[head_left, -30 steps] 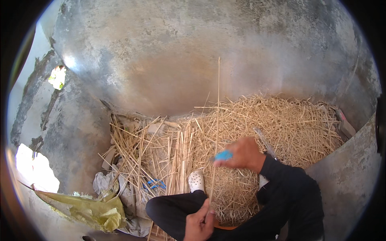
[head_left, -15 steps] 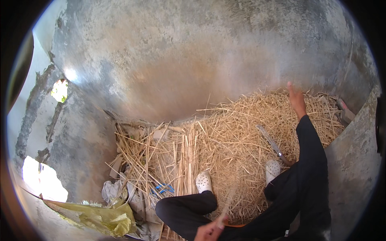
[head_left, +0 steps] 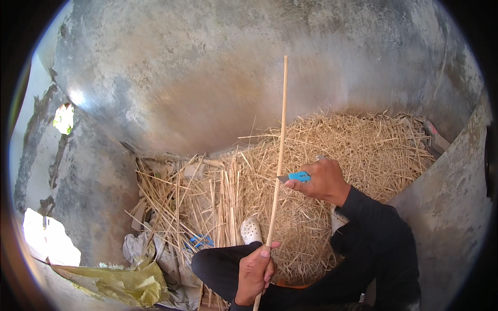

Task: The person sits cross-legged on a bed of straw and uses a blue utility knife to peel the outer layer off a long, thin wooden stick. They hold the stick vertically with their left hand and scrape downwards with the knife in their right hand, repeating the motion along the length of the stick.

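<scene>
My left hand is closed around the lower part of a long, thin bamboo strip. The strip stands nearly upright in the picture, its top end in front of the grey wall. In my right hand is a blue utility knife, gripped with its blade out toward the left. The blade meets the strip at about mid-length in the picture; whether it cuts in, I cannot tell. Below lies a thick bed of straw-like shavings. My right hand and arm cover part of it.
Loose bamboo strips lie left of my white clog. A blue object sits among more strips. A yellowish plastic sheet is at the lower left. Concrete walls enclose the space, and a low slab slopes at right.
My right hand has come down and left from the far right, and the blue knife now shows in it. The strip, blurred before, now stands clear in my left hand. The view has shifted slightly.
</scene>
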{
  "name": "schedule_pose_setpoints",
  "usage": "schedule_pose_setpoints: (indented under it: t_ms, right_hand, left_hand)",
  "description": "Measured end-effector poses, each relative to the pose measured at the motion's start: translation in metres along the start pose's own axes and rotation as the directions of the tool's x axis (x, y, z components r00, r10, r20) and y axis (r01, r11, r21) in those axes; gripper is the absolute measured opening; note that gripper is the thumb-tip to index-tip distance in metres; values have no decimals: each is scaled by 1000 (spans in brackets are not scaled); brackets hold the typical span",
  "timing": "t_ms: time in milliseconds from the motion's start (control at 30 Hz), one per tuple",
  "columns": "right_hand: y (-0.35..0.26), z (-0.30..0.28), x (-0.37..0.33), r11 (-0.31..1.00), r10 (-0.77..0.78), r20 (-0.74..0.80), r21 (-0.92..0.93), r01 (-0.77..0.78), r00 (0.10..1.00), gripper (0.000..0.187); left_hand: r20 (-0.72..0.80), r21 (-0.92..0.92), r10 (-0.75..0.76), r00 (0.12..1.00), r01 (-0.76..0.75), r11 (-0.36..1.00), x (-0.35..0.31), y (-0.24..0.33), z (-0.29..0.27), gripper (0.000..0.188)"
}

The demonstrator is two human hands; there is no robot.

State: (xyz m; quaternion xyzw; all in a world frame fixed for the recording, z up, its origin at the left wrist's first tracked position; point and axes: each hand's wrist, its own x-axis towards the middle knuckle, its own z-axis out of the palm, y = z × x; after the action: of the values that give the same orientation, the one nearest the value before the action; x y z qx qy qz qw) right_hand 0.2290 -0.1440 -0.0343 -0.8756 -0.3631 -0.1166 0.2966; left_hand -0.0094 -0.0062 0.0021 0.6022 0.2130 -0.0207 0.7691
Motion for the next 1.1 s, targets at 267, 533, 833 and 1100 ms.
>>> schedule_pose_setpoints:
  t_ms: [267,533,833,1100]
  right_hand:
    - [-13,3,3,992,-115,-3,41,115,993,75]
    - [-36,18,-5,925,-380,-86,-63,375,921,75]
    - [-40,18,-7,916,-401,-30,-15,400,916,70]
    - [-48,23,-9,937,-337,15,105,334,941,72]
  left_hand:
    - [-28,15,11,1000,-11,1000,-4,2,-4,40]
    - [-66,12,30,997,-29,999,-2,-1,-10,39]
    - [-16,-171,33,999,-36,985,4,-2,-13,37]
    - [23,-302,43,999,-34,953,7,-2,-15,36]
